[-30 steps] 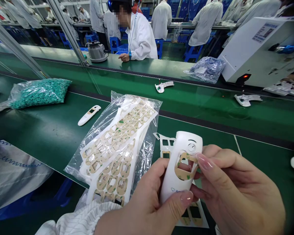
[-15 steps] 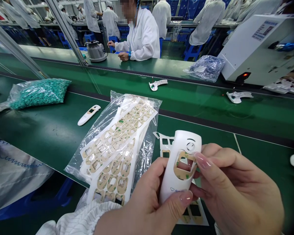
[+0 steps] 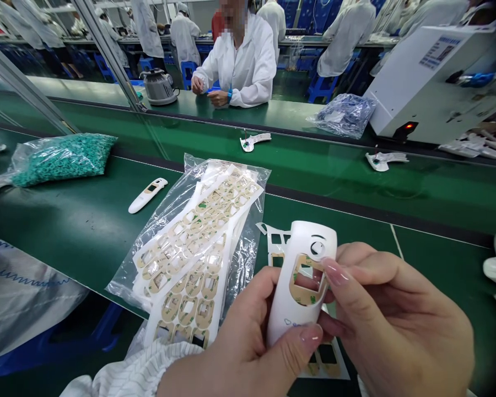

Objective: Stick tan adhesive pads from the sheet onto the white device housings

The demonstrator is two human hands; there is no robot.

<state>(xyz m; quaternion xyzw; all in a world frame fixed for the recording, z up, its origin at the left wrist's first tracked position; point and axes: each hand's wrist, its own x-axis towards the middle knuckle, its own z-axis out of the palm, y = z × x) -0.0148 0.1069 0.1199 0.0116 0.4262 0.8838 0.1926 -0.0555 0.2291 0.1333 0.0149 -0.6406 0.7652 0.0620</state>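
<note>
1. White casing [image 3: 284, 292] is held up above the green table [image 3: 74, 220], tilted, with its round-holed end away from the person.
2. The left hand [image 3: 248, 342] is closed around the lower part of this casing, and its thumb lies across the front, near the small printed logo.
3. The right hand [image 3: 400, 314] pinches the right edge of the casing; its thumb is at the upper right of the beige sticker [image 3: 301, 296], and the other fingers are bent, partly hidden.
4. The sticker sits around the window opening; whether it is fully stuck, I cannot tell.
5. Under the hands lies a partly covered sticker sheet [image 3: 330, 366].
6. To the left of it, sticker sheets [image 3: 198, 237] are piled on and in a clear plastic bag [image 3: 248, 259].
7. Near this bag lies a second white casing [image 3: 146, 197]; farther left is a bag of teal pieces [image 3: 66, 159].
8. Across the green belt [image 3: 314, 160], a co-worker [image 3: 248, 60] in a white coat sits.
</note>
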